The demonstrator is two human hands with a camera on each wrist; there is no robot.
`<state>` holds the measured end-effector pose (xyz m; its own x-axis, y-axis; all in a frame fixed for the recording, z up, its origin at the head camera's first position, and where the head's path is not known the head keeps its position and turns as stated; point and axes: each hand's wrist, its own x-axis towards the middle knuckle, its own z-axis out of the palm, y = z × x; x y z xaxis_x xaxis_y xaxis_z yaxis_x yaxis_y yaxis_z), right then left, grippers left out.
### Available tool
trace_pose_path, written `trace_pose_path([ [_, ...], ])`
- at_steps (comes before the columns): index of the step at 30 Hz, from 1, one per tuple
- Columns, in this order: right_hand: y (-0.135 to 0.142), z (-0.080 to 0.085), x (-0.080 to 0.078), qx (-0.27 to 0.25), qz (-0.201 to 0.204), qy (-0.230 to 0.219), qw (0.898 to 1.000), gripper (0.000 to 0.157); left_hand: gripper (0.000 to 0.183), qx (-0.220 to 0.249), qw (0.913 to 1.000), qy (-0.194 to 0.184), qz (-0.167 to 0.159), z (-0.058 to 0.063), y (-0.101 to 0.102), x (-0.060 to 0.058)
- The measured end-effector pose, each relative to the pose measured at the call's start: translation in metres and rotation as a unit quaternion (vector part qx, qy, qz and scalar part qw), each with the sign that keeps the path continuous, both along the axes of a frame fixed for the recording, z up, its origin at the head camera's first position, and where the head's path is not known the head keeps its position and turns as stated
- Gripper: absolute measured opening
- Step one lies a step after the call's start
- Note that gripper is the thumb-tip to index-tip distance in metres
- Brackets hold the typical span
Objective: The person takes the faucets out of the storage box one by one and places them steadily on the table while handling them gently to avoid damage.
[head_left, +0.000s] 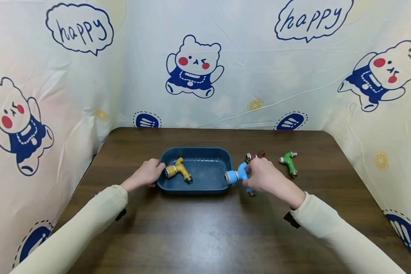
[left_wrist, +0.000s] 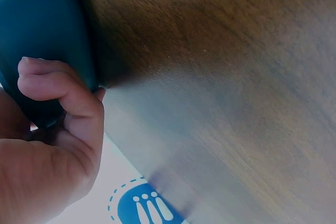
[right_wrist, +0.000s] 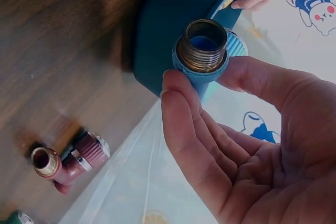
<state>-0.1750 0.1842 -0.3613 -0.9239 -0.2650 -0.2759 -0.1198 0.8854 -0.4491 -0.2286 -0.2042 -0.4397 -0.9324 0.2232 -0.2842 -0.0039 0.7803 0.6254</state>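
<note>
My left hand [head_left: 147, 172] grips the left end of a dark teal plastic basin [head_left: 195, 187]; the left wrist view has its fingers [left_wrist: 68, 82] curled against the wall. Inside the basin, on the left, lies a yellow tap [head_left: 180, 170] with a ribbed knob. My right hand [head_left: 264, 174] pinches a blue tap [head_left: 241, 173] between thumb and fingers, its ribbed knob overlapping the basin's right rim in the head view. The right wrist view looks onto the blue tap's threaded metal end [right_wrist: 205, 45]. Part of its body is hidden by the fingers.
A dark red tap [right_wrist: 79, 161] lies on the brown wooden table [head_left: 191, 228], partly hidden behind my right hand in the head view. Farther right lies a green tap [head_left: 289, 164]. A printed cloth [head_left: 246, 68] hangs around the table's back and sides.
</note>
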Motion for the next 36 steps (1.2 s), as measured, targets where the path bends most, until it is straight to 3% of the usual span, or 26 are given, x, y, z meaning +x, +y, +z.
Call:
trace_pose_path([
  [13, 0.006, 0.0, 0.007, -0.016, 0.002, 0.004, 1.0, 0.02, 0.036, -0.003, 1.0, 0.0, -0.001, -0.001, 0.0, 0.002],
  [26, 0.009, -0.003, 0.014, -0.008, 0.003, 0.039, 0.999, 0.036, 0.036, 0.0, 1.0, 0.004, -0.002, 0.002, 0.001, 0.001],
  [36, 0.01, -0.004, 0.018, -0.016, -0.012, 0.026, 0.999, 0.018, 0.037, -0.005, 1.0, -0.004, 0.001, 0.002, 0.001, 0.0],
])
